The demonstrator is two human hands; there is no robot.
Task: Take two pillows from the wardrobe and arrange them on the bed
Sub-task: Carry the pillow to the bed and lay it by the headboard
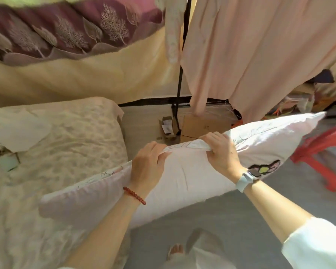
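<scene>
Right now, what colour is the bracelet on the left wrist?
Red beads, on the bracelet at the left wrist; the head view shows it clearly.

Bed [70, 133] bears rumpled sheet [17, 131], perhaps a phone [7, 161].

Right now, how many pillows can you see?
1. The pillow is held in both hands, left hand and right hand, its left end over the bed. A second may be out of view.

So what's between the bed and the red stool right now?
In the head view, the pillow held by both hands spans the bare grey floor between bed and red stool.
</scene>
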